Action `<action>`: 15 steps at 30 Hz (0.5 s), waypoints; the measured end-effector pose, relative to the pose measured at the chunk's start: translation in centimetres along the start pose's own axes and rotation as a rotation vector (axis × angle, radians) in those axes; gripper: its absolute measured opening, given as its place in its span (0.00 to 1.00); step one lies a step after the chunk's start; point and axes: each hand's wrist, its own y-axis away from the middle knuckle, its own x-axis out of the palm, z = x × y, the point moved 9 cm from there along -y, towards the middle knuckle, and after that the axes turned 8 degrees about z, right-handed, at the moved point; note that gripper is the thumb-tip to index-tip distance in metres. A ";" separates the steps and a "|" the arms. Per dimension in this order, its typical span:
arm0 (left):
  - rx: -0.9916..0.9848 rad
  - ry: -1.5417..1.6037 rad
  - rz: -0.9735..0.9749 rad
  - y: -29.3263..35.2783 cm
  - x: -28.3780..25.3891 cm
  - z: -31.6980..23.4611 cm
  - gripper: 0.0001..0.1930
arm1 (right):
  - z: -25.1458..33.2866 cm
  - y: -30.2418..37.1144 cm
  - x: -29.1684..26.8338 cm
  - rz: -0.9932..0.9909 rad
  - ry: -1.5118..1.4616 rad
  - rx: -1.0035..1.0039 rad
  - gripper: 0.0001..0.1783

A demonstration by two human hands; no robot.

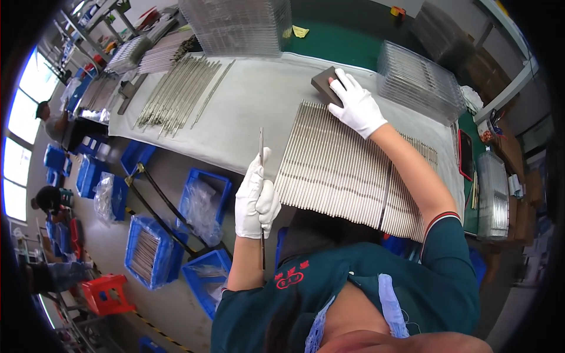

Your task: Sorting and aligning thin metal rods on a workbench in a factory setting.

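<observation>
Head camera: I count one slim rod (261,140) in the left hand's (254,203) curled fingers, one dark block (321,87) gripped by the right hand (358,107), beside one tight row of rods (335,167) on pale cloth (250,97).

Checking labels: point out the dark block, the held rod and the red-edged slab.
Dark block (322,86): head view, uncovered part of its top face.
Held rod (261,142): head view, exposed upper shaft.
Red-edged slab (465,154): head view, middle of its dark face.
</observation>
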 end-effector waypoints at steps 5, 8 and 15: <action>0.050 -0.311 -0.146 1.8 -2.3 -0.5 0.24 | -4.1 -4.5 4.2 0.366 0.029 0.359 0.40; 0.128 -0.475 -0.301 4.2 -3.2 -3.1 0.25 | -3.6 -3.9 1.7 0.107 0.029 0.165 0.39; 0.189 -0.579 -0.523 7.1 -6.2 -4.7 0.26 | -4.2 13.6 -4.0 0.381 -0.062 0.073 0.36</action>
